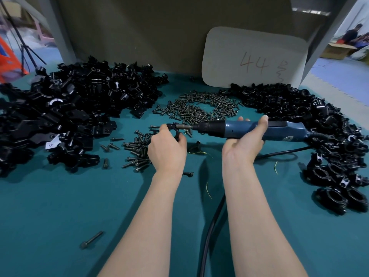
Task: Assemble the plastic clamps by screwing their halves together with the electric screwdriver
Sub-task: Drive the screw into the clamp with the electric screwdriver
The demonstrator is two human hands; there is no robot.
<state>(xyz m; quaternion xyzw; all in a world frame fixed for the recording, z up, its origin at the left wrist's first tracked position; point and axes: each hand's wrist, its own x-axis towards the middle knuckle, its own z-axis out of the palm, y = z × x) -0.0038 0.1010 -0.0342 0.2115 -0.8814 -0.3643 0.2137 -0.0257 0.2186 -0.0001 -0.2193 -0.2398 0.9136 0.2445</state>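
Clamp (174, 129) pinched by left hand (166, 150) above the bench (60, 216), electric screwdriver (237, 128) gripped in right hand (243, 143), bit at its screw (182, 126). Large heap of halves (69, 100) waiting (finished clamps (335, 196) piled at right).

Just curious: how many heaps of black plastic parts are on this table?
2: a left heap of black plastic parts, and a right heap curving toward the near edge; more may sit off-frame.
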